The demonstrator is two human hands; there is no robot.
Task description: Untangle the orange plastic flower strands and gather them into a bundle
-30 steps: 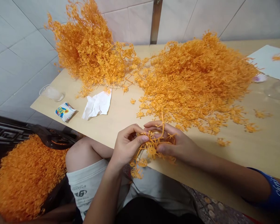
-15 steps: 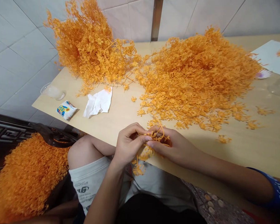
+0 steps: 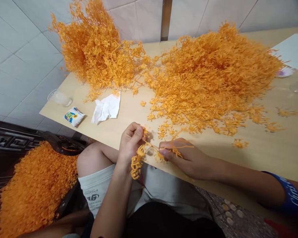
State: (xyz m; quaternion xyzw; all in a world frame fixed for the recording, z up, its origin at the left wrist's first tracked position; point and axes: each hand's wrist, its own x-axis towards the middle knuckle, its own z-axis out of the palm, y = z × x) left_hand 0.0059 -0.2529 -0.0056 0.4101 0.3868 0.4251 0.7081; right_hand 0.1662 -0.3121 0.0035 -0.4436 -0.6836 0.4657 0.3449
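Note:
My left hand (image 3: 131, 141) pinches a small orange plastic flower piece between thumb and finger, at the table's front edge. Below it dangles a cluster of orange plastic pieces (image 3: 137, 162). My right hand (image 3: 182, 152) is closed on thin orange plastic stems (image 3: 180, 140), whose loose ends curl above the fingers and blur. A stem stretches across the gap between both hands. Just beyond, a broad heap of spiky orange plastic flower pieces (image 3: 213, 72) covers much of the table, with several loose pieces along its near side.
A taller tangle of orange stems (image 3: 94, 49) stands at the back left. Near the left edge lie a clear plastic cup (image 3: 59, 98), a printed packet (image 3: 74, 116) and crumpled white paper (image 3: 106, 108). Another orange heap (image 3: 39, 185) fills the lower left beside a dark wooden chair (image 3: 62, 145).
My hands have drawn apart, the left one moving left with the dangling cluster. A stem now spans between them. The view has shifted slightly.

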